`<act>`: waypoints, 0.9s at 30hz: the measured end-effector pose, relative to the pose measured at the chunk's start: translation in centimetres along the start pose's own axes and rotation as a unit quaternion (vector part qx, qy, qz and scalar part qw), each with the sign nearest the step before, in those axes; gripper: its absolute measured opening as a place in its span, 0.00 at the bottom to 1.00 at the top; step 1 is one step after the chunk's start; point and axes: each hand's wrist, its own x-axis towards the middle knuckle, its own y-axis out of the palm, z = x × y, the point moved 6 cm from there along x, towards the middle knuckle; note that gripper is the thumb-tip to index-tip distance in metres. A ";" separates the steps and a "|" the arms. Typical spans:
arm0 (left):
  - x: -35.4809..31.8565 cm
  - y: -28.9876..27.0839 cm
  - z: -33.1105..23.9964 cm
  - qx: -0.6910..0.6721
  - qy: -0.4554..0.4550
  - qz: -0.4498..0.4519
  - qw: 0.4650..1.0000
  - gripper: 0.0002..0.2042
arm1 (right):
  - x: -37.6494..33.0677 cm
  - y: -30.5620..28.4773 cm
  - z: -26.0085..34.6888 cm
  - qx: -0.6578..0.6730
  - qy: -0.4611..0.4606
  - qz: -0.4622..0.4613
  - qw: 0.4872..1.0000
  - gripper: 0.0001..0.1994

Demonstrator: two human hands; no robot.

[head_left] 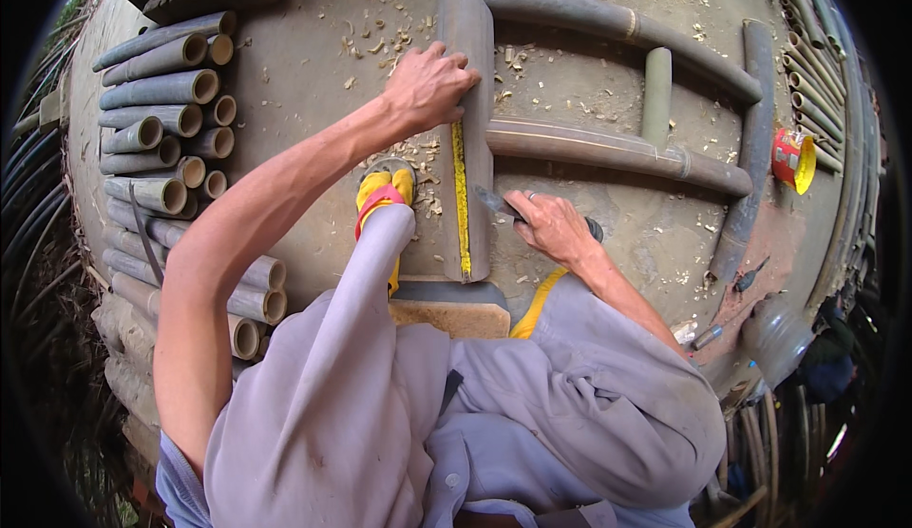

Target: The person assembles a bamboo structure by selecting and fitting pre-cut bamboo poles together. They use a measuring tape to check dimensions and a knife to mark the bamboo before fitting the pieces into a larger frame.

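Observation:
A thick grey-brown bamboo pole (465,15) lies lengthwise in front of me. Along its top runs the yellow blade of a tape measure (461,196), reaching down to the pole's near end. My left hand (432,86) is closed over the tape's far part, with fingers curled against the pole; whatever sits under the palm is hidden. To the right of the pole, my right hand (559,229) grips the dark handle of a knife (493,201). Its short grey blade points left, at the pole's right side beside the tape.
A joined bamboo frame (589,139) extends right from the pole. Cut bamboo tubes (161,88) are stacked at left. A red and yellow can (793,160) stands at right, above a clear plastic jug (777,333). Wood shavings litter the floor. My yellow-shod foot (388,191) is left of the pole.

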 end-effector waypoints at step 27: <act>0.0 -0.2 -0.3 0.001 0.003 0.009 1.000 0.23 | -1.1 -1.3 -5.6 -0.058 0.031 0.069 0.995 0.12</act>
